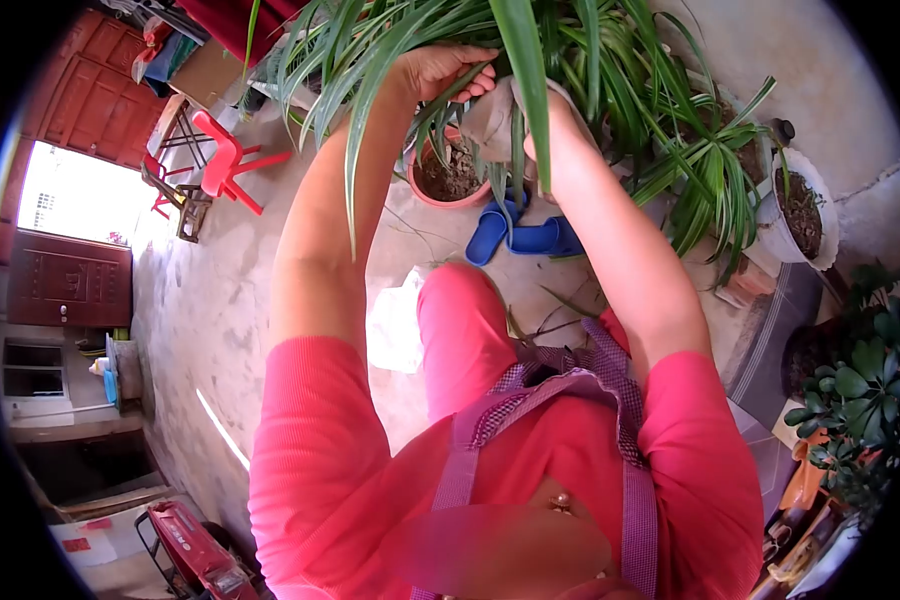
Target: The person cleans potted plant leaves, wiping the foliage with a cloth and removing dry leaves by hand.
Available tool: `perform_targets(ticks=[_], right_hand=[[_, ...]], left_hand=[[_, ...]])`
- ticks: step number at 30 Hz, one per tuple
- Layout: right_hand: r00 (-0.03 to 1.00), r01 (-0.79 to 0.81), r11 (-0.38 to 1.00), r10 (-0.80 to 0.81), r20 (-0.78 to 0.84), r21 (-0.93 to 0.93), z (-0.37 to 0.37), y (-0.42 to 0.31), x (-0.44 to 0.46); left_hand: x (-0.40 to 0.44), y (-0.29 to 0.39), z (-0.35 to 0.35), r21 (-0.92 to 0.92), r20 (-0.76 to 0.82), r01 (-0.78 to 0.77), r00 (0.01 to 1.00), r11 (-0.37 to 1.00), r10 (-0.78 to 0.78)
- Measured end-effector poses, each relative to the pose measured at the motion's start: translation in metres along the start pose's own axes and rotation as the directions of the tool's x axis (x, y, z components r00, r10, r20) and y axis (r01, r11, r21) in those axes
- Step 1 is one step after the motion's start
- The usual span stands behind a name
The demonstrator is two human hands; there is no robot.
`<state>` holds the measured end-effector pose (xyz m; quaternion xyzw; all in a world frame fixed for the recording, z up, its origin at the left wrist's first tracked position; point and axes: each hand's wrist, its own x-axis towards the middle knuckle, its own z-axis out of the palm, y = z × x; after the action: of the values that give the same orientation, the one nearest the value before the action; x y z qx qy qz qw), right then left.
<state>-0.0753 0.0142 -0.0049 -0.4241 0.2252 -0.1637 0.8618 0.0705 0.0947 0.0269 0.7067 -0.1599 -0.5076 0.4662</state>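
Note:
Long green leaves of a strap-leaved plant (375,50) hang around both my hands. At the top middle, my left hand (448,72) is closed with its fingers curled, and a narrow leaf passes between them. Close beside it, my right hand (562,120) grips a grey cloth (492,122) against a leaf; foliage hides part of these fingers. Below the cloth stands a terracotta-coloured pot (450,175) with soil in it.
Blue slippers (515,235) lie on the floor below the pot. A white pot (805,210) stands right, near more leafy plants. A white bag (395,325) lies by my knee. A red plastic stool (225,160) and a red machine (195,550) are at left.

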Motion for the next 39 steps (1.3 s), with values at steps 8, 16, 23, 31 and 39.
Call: perform_targets(ticks=[8, 16, 23, 31, 39], right_hand=[[0.988, -0.146, 0.989, 0.146, 0.050, -0.002, -0.056, 0.052, -0.035], [0.962, -0.250, 0.948, 0.266, 0.061, -0.197, -0.107, 0.059, -0.140], [0.680, 0.716, -0.118, -0.100, 0.726, -0.688, -0.122, -0.021, -0.185], [0.710, 0.653, -0.154, -0.217, 0.670, -0.741, -0.122, -0.058, -0.192], [0.731, -0.015, 0.996, -0.048, 0.681, 0.086, -0.083, -0.037, -0.090]], left_hand=[[0.001, -0.008, 0.018, -0.115, -0.082, -0.138, 0.988, 0.984, 0.129], [0.009, -0.016, 0.021, -0.178, -0.117, -0.133, 0.987, 0.975, 0.113], [0.017, -0.024, 0.008, -0.245, -0.009, -0.085, 0.996, 0.966, 0.085], [0.004, -0.021, 0.015, -0.112, -0.055, -0.127, 0.991, 0.986, 0.122], [0.029, -0.035, -0.008, 0.213, 0.174, -0.592, 0.805, 0.777, 0.567]])
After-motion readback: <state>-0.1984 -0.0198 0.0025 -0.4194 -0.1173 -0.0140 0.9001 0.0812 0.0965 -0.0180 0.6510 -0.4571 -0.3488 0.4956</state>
